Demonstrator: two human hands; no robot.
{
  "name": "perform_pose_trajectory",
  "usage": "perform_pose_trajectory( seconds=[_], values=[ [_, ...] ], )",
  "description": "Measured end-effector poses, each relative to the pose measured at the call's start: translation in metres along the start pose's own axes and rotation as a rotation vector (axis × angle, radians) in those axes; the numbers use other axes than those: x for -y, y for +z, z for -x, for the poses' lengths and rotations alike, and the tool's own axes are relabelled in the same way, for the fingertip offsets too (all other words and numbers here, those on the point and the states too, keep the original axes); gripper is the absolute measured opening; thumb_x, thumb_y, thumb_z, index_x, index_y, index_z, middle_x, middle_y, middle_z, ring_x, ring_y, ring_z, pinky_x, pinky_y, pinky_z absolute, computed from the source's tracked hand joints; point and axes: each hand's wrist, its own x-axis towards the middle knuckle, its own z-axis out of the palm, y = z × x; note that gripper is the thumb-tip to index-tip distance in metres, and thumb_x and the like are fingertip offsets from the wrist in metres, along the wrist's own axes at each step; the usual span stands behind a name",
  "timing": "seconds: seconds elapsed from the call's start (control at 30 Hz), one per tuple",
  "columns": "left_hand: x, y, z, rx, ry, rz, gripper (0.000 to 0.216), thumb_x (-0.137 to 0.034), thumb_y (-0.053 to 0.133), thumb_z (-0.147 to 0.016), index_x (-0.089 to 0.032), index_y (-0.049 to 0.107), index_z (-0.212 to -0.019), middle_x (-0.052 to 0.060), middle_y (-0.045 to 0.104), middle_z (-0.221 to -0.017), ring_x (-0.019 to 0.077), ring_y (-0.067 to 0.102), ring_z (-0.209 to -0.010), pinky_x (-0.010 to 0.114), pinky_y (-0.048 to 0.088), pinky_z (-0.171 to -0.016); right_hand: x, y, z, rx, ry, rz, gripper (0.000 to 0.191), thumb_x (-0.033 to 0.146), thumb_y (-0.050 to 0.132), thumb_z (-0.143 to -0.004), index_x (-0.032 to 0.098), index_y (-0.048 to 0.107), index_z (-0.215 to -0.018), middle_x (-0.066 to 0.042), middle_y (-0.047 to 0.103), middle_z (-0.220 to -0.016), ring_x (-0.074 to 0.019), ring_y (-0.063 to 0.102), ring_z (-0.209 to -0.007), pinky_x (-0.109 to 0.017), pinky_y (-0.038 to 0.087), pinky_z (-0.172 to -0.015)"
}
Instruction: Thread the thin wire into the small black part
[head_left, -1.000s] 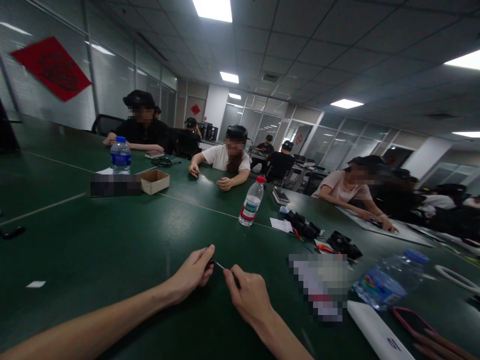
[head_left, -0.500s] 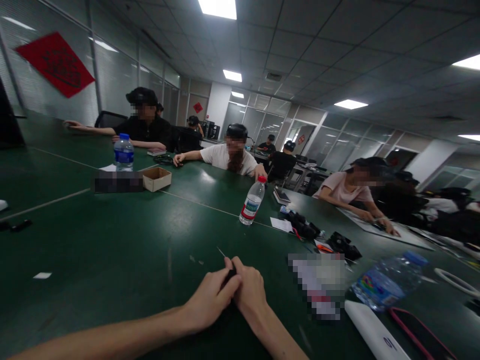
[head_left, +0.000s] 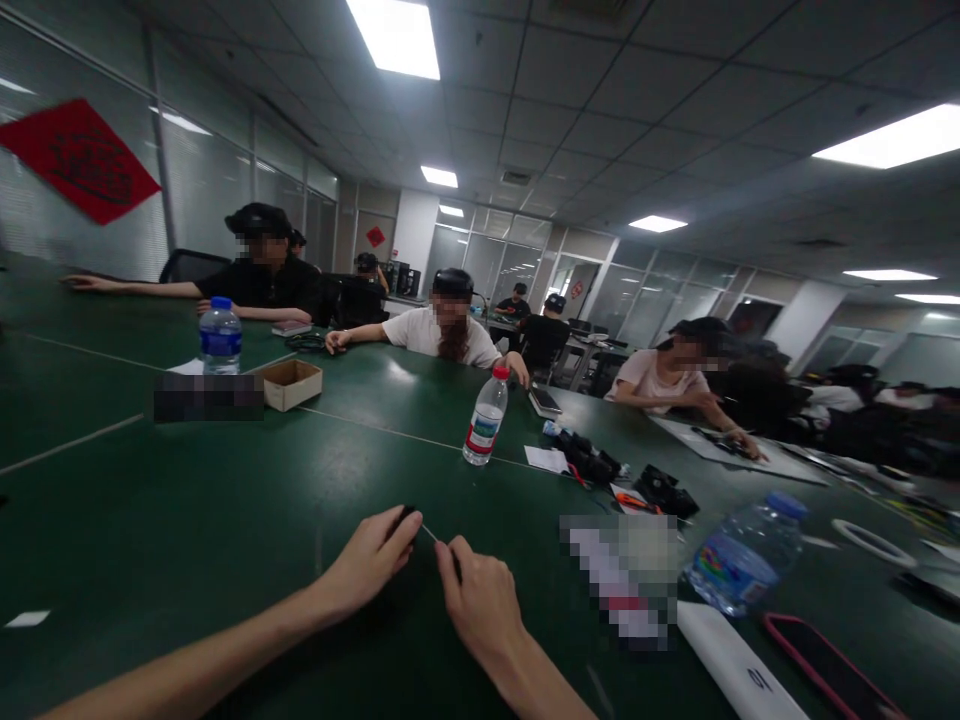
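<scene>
One white slab (head_left: 720, 645), “10” perhaps

A smooth tabletop (head_left: 247, 490) gleams softly; the red-capped bottle (head_left: 484, 422) is clear, shiny plastic, the box (head_left: 298, 392) matt, cardboard-like, the thin rod (head_left: 429, 534) metal-looking.

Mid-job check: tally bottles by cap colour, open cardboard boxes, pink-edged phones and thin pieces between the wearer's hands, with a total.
Blue-capped bottles: 2
Red-capped bottle: 1
Open cardboard box: 1
Pink-edged phone: 1
Thin pale piece between left hand and right hand: 1
Total: 6
</scene>
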Motion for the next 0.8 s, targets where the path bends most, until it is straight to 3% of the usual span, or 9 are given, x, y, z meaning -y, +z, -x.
perform_pose_trajectory(
  seconds=[0.17,0.8],
  values=[
    [0.016,-0.015,-0.012,0.017,-0.044,-0.054,0.048,-0.065,0.037,-0.085,-0.018,0.047,-0.079,-0.006,0.043,-0.057,0.0102,0.041,-0.050,0.021,0.032,-0.047,-0.005,0.002,0.000,0.028,-0.130,0.040,0.033,0.035,0.031,-0.101,0.019,0.057,-0.087,-0.001,0.065,-0.069,-0.0113,0.059,-0.053,-0.020,0.029,-0.049],
    [0.012,-0.020,-0.007,0.072,-0.005,-0.085,0.047,-0.060,0.031,-0.090,-0.018,0.046,-0.075,-0.005,0.045,-0.060,0.0113,0.042,-0.055,0.024,0.036,-0.056,-0.009,0.004,-0.002,0.056,-0.177,-0.026,0.042,0.039,0.026,-0.101,0.018,0.060,-0.088,-0.002,0.064,-0.070,-0.0095,0.056,-0.053,-0.019,0.031,-0.048]
  ],
)
